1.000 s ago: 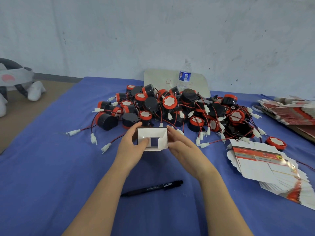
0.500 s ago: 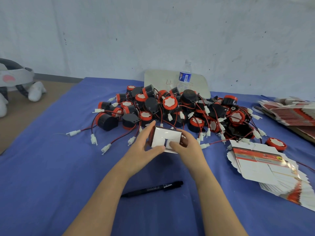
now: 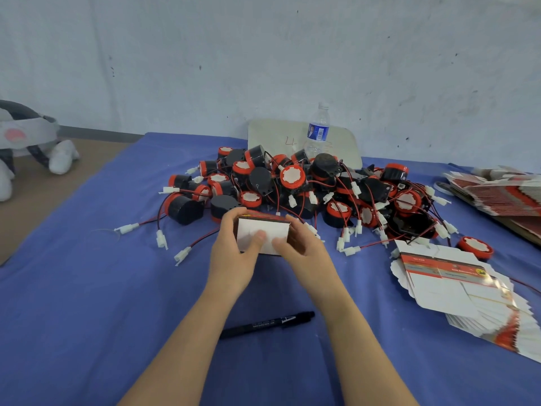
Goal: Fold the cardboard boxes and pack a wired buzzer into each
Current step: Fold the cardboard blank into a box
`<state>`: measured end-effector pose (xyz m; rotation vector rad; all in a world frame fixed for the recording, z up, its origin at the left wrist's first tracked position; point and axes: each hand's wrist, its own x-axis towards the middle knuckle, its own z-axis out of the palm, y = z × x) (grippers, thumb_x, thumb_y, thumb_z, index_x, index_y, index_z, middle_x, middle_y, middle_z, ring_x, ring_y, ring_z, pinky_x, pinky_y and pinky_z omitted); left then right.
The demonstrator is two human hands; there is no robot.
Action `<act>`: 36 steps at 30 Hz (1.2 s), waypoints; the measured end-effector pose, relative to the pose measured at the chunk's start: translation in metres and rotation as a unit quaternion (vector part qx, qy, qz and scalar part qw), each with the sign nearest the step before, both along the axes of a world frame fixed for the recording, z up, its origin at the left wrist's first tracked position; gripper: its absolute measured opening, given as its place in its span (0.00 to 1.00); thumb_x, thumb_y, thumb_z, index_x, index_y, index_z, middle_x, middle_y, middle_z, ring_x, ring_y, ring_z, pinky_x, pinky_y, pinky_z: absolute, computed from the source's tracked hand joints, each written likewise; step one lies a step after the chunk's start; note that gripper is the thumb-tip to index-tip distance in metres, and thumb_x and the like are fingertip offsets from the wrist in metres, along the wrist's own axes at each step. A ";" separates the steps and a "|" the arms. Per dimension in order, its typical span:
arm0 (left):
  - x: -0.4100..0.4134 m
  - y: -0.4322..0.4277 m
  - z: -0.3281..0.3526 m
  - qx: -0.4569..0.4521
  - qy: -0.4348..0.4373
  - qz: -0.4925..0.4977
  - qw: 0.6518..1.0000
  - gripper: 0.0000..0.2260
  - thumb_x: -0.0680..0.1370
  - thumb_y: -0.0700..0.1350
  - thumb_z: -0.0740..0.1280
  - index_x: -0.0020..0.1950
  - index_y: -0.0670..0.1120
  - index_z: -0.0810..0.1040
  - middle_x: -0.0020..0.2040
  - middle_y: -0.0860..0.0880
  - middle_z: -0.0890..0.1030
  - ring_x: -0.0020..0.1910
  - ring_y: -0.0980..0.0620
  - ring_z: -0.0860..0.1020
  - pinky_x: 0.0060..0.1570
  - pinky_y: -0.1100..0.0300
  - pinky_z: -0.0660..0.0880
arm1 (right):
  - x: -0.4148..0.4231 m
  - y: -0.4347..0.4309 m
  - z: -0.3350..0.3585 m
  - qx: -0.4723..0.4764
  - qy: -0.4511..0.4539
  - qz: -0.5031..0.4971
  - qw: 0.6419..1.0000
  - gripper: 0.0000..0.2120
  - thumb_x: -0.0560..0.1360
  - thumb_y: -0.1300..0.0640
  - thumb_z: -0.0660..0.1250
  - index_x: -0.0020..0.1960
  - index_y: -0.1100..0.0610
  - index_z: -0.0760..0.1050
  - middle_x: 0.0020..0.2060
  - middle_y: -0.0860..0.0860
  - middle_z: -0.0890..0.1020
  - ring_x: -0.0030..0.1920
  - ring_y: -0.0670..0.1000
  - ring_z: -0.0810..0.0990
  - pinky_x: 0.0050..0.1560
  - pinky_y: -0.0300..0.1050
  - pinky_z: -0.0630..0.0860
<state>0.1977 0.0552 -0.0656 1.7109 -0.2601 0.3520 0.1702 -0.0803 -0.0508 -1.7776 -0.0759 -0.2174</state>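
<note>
I hold a small cardboard box (image 3: 270,230), white on the face toward me and red on top, just above the blue table in front of the buzzer pile. My left hand (image 3: 234,253) grips its left side with the thumb pressed on the white face. My right hand (image 3: 304,253) grips the right side, its thumb also on that face. Behind the box lies a heap of black and red wired buzzers (image 3: 307,189) with white connectors. A fanned stack of flat box blanks (image 3: 456,285) lies to the right.
A black pen (image 3: 268,324) lies on the blue cloth (image 3: 87,303) between my forearms. A water bottle (image 3: 317,133) and a white board (image 3: 272,136) stand behind the pile. More flat blanks (image 3: 497,194) sit at far right. A white plush toy (image 3: 26,142) lies left, off the table.
The box was open toward me with its flaps out; both hands have turned it and pressed the white flap closed, thumbs now on its face.
</note>
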 end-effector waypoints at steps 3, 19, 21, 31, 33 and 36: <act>-0.002 -0.004 0.000 0.005 -0.008 0.010 1.000 0.20 0.78 0.41 0.67 0.66 0.55 0.67 0.60 0.55 0.75 0.58 0.56 0.74 0.53 0.66 0.75 | 0.001 0.011 -0.006 -0.057 -0.024 -0.063 0.996 0.19 0.78 0.58 0.66 0.67 0.49 0.68 0.50 0.37 0.77 0.52 0.32 0.75 0.49 0.25 0.72; -0.008 -0.016 0.000 -0.033 0.011 0.039 0.999 0.22 0.77 0.37 0.67 0.66 0.55 0.67 0.60 0.54 0.76 0.58 0.57 0.74 0.49 0.74 0.73 | -0.003 0.028 -0.012 0.003 -0.033 -0.152 0.988 0.17 0.77 0.57 0.66 0.60 0.38 0.69 0.48 0.35 0.77 0.53 0.41 0.77 0.43 0.25 0.70; -0.007 -0.017 -0.001 -0.031 0.013 0.043 0.999 0.22 0.77 0.37 0.67 0.66 0.55 0.67 0.60 0.54 0.76 0.58 0.57 0.74 0.49 0.74 0.73 | -0.003 0.028 -0.012 0.010 -0.035 -0.152 0.988 0.17 0.77 0.57 0.66 0.61 0.39 0.70 0.48 0.35 0.77 0.53 0.41 0.77 0.44 0.26 0.70; -0.006 -0.017 -0.001 -0.024 0.021 0.054 0.998 0.20 0.77 0.39 0.67 0.65 0.55 0.68 0.60 0.53 0.76 0.57 0.55 0.74 0.46 0.73 0.73 | -0.001 0.026 -0.013 0.007 -0.054 -0.157 0.986 0.18 0.77 0.59 0.67 0.63 0.43 0.71 0.47 0.34 0.76 0.54 0.42 0.77 0.51 0.33 0.73; -0.005 -0.016 0.000 -0.028 0.025 0.059 0.998 0.19 0.77 0.38 0.66 0.65 0.55 0.68 0.60 0.53 0.76 0.58 0.55 0.74 0.51 0.67 0.74 | 0.000 0.026 -0.014 0.007 -0.055 -0.158 0.986 0.19 0.77 0.59 0.67 0.64 0.44 0.71 0.47 0.33 0.76 0.52 0.40 0.77 0.49 0.29 0.73; -0.006 -0.016 0.000 -0.043 0.030 0.058 0.997 0.19 0.77 0.37 0.66 0.64 0.54 0.69 0.60 0.53 0.76 0.59 0.54 0.74 0.57 0.58 0.76 | 0.001 0.026 -0.016 0.012 -0.058 -0.157 0.986 0.19 0.77 0.60 0.67 0.65 0.44 0.71 0.47 0.32 0.75 0.50 0.35 0.76 0.43 0.23 0.71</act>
